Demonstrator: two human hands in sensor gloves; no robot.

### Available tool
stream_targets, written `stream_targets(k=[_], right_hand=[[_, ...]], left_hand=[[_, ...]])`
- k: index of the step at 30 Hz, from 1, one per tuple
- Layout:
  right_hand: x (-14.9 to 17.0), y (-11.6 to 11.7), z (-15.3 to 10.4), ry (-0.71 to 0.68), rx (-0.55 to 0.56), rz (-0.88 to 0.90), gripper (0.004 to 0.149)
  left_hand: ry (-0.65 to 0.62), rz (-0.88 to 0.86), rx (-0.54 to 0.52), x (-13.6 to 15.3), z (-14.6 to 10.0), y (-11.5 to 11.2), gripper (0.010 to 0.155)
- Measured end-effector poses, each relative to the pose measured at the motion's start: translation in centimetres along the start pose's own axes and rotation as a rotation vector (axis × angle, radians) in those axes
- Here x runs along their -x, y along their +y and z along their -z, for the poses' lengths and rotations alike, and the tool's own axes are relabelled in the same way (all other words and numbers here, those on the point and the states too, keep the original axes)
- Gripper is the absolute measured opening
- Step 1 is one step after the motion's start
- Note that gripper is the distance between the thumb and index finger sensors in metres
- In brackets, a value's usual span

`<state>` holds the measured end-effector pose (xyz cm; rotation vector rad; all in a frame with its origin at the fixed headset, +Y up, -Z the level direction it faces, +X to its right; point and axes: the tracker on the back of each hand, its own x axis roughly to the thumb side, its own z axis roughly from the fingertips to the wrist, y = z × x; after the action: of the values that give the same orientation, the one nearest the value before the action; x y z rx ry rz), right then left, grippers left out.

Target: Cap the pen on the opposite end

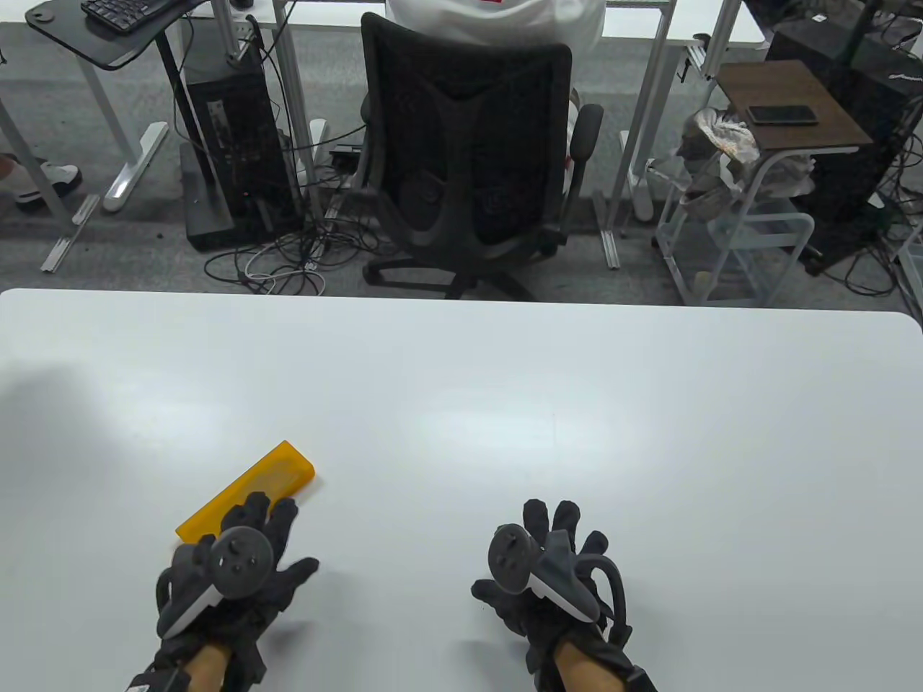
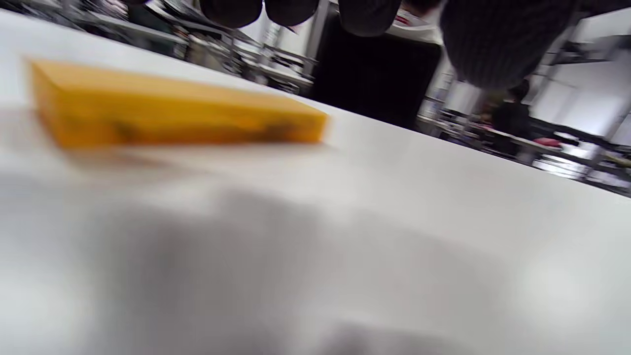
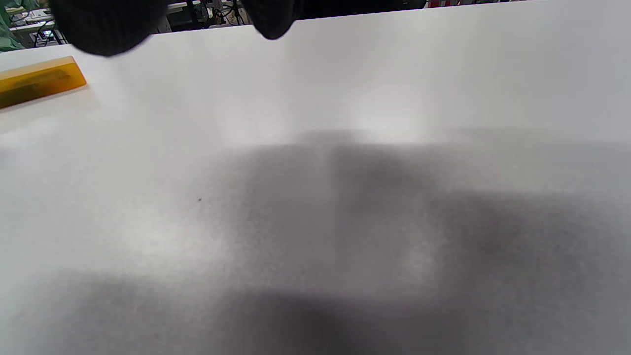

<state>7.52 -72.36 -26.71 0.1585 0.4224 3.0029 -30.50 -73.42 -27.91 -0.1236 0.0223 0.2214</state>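
Note:
A translucent orange box [image 1: 249,490] lies flat on the white table [image 1: 461,404] at the front left; a dark shape shows faintly inside it in the left wrist view [image 2: 167,106]. No pen shows outside it. My left hand [image 1: 245,555] hovers over the box's near end with fingers spread, holding nothing; its fingertips [image 2: 374,15] hang above the table, apart from the box. My right hand [image 1: 551,562] is open and empty over the table front, right of centre. The box also shows at the far left of the right wrist view [image 3: 39,81].
A black office chair [image 1: 469,166] stands beyond the table's far edge, with desks, a computer tower [image 1: 231,158] and cables on the floor behind. A small cart [image 1: 750,187] stands at the back right.

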Motion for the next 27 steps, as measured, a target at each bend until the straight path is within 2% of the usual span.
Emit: stream_targets(k=[2, 5, 7, 9, 12, 14, 20, 23, 27], right_hand=[[-0.1, 0.1, 0.0, -0.007, 0.002, -0.009, 0.082], [-0.3, 0.0, 0.0, -0.014, 0.008, -0.017, 0.081], [-0.4, 0.0, 0.1, -0.016, 0.012, -0.018, 0.081], [-0.5, 0.2, 0.2, -0.02, 0.011, -0.019, 0.081], [-0.6, 0.4, 0.3, -0.026, -0.004, -0.033, 0.082], [-0.6, 0.3, 0.4, -0.023, 0.003, -0.021, 0.081], [-0.6, 0.1, 0.0, -0.035, 0.015, -0.023, 0.081], [-0.6, 0.0, 0.0, -0.042, 0.025, -0.009, 0.082], [-0.9, 0.0, 0.1, -0.068, 0.024, -0.013, 0.082]], left_hand=[[0.083, 0.031, 0.028, 2.2, 1.4, 0.5, 0.084], [0.185, 0.075, 0.157, 4.7, 2.9, -0.3, 0.088], [0.216, 0.114, 0.22, 5.7, 3.3, -1.1, 0.089], [0.222, 0.086, 0.223, 6.0, 3.4, -1.6, 0.088], [0.216, 0.05, 0.148, 6.0, 3.3, -1.7, 0.081], [0.211, 0.072, 0.135, 6.2, 3.2, -2.0, 0.081], [0.173, -0.023, 0.002, 6.5, 2.8, -2.2, 0.078], [0.135, -0.042, -0.026, 5.8, 2.6, -1.2, 0.078], [0.033, -0.084, -0.041, 3.1, 2.0, 0.7, 0.078]])
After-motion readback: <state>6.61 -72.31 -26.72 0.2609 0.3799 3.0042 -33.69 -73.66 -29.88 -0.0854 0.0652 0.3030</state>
